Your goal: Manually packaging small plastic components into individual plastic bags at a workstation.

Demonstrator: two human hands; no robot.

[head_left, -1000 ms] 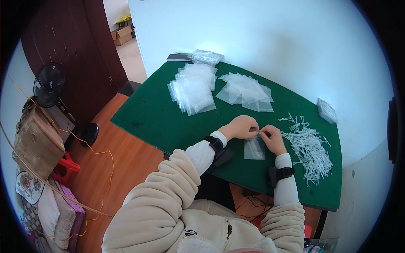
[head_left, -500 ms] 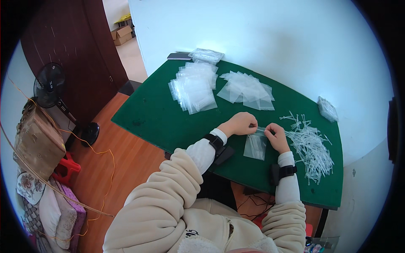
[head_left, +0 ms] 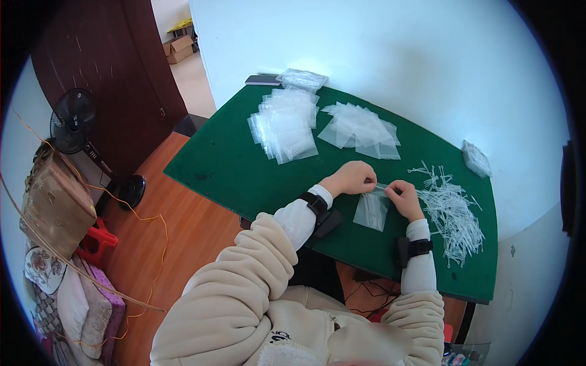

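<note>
Between my hands is a small clear zip bag (head_left: 370,213) with several thin clear sticks inside, its top edge up at my fingers. My left hand (head_left: 356,178) pinches the bag's upper left corner. At the upper right corner, my right hand (head_left: 403,199) is closed on the same edge. To the right lies a loose heap of thin clear plastic sticks with looped ends (head_left: 455,216). Beyond my hands is a fanned pile of clear bags (head_left: 360,131). A larger pile of clear bags (head_left: 284,125) lies farther left.
The green tabletop (head_left: 226,177) meets a white wall. A dark phone (head_left: 262,80) and a packet of clear bags (head_left: 302,80) sit at its far edge. Another clear packet (head_left: 476,159) stands far right. On the floor to the left are a black fan (head_left: 74,122) and a cardboard box (head_left: 58,204).
Both hands keep their grip on the top of the zip bag, with hardly any movement. The whole view has shifted slightly.
</note>
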